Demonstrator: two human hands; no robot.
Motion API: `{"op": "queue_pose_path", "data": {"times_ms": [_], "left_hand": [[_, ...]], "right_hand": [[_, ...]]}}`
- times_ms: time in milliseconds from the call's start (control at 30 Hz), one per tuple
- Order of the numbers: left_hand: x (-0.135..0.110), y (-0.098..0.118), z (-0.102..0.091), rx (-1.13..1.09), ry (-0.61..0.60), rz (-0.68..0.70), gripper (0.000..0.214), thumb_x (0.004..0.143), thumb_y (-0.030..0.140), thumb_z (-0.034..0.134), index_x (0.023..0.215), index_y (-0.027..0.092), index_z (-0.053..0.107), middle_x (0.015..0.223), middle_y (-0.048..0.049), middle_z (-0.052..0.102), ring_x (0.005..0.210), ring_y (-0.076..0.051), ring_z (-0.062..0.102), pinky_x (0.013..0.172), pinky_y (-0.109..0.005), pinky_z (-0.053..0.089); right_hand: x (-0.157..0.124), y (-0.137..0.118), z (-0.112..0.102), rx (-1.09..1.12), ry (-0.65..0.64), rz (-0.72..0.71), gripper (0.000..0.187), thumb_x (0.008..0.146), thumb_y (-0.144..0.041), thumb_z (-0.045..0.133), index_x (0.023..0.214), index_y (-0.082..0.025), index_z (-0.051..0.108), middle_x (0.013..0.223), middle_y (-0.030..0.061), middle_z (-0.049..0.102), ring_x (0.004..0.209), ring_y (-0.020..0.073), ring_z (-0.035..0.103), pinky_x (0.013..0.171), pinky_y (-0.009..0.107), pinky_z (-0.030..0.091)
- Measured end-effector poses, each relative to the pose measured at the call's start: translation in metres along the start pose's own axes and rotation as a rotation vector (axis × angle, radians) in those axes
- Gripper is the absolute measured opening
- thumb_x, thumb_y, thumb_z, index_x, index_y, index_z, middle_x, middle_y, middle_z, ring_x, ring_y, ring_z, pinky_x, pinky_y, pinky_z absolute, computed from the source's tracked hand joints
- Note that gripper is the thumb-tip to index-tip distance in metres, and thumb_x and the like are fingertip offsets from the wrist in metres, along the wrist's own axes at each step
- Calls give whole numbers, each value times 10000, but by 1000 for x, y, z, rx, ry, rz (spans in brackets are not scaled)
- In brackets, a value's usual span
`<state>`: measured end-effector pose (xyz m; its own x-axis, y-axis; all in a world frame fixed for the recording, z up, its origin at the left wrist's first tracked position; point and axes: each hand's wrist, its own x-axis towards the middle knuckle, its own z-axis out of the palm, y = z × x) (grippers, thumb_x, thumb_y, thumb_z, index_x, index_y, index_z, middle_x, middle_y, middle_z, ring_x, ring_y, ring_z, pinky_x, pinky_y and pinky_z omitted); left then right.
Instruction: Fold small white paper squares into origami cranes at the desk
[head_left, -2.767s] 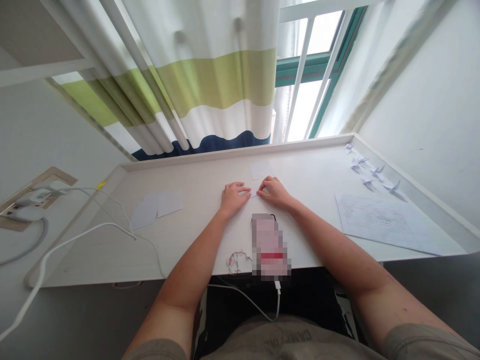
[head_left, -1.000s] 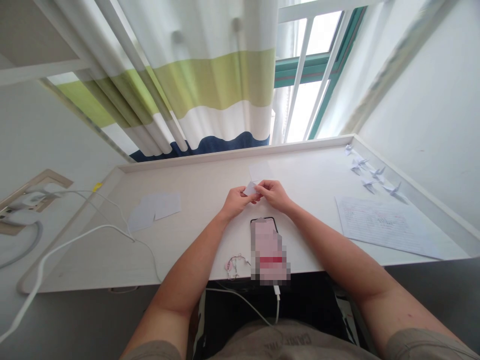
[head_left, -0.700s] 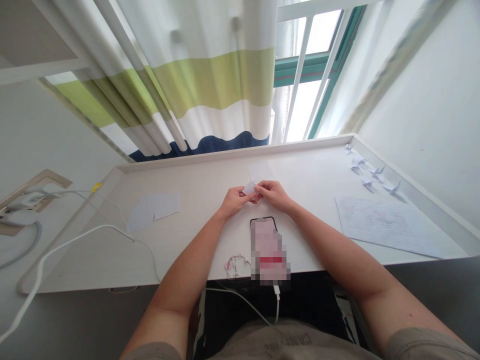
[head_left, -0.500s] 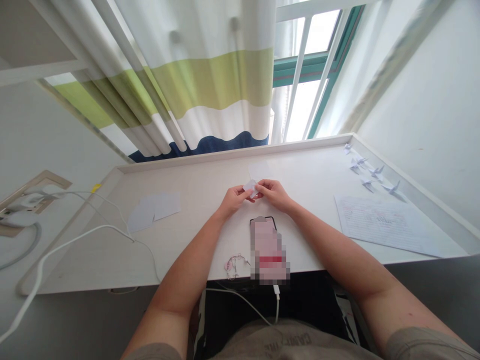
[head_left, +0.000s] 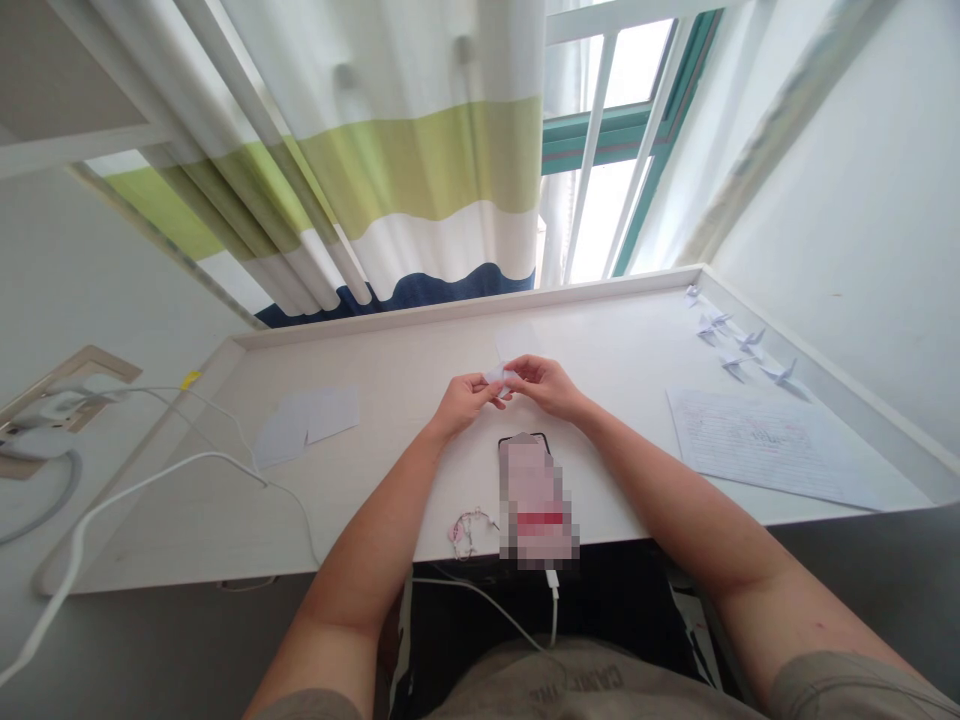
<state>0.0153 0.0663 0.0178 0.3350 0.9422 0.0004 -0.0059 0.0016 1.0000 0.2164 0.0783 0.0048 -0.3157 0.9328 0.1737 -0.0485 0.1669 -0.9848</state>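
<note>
A small piece of folded white paper (head_left: 497, 374) is pinched between my two hands above the middle of the desk. My left hand (head_left: 463, 402) grips its left side with thumb and fingers. On the other side my right hand (head_left: 551, 387) holds it, the fingers curled over and partly hiding it. Just beyond the hands lies a flat sheet of white paper (head_left: 517, 343). Closer to me is a phone (head_left: 531, 480) with a blurred screen, and a beaded strap (head_left: 469, 532) rests at its left.
Several folded paper birds (head_left: 742, 340) stand along the desk's right edge, behind a stack of written sheets (head_left: 757, 445). Loose white paper squares (head_left: 332, 414) lie at the left. White cables (head_left: 187, 460) run from a wall socket (head_left: 56, 405) over the desk's left side.
My right fingers have shifted over the folded paper, which now sits lower and shows less of its face. The hands stay in nearly the same place.
</note>
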Motion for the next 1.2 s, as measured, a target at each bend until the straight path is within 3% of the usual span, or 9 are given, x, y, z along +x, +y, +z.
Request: {"op": "queue_pose_path", "data": {"times_ms": [233, 733, 1200], "left_hand": [[0, -2, -1, -8, -17, -11, 560, 715, 651, 888, 929, 145, 783, 876, -115, 818, 747, -213, 751, 836, -362, 563], [-3, 1, 1, 72, -48, -10, 449, 734, 540, 916, 897, 149, 766, 817, -110, 815, 815, -243, 777, 838, -368, 566], [-4, 9, 4, 40, -63, -51, 327, 749, 390, 897, 948, 146, 809, 885, -111, 820, 778, -222, 742, 870, -389, 556]], "right_hand": [[0, -4, -2, -58, 33, 8, 335, 795, -505, 837, 841, -205, 696, 856, 39, 746, 785, 183, 701, 784, 364, 570], [0, -4, -1, -4, 54, 46, 266, 758, -413, 857, 836, -196, 725, 818, 40, 760, 729, 170, 696, 734, 357, 583], [0, -4, 2, 38, 110, -25, 401, 800, -529, 843, 973, -209, 675, 694, -4, 696, 676, 188, 697, 734, 385, 582]]}}
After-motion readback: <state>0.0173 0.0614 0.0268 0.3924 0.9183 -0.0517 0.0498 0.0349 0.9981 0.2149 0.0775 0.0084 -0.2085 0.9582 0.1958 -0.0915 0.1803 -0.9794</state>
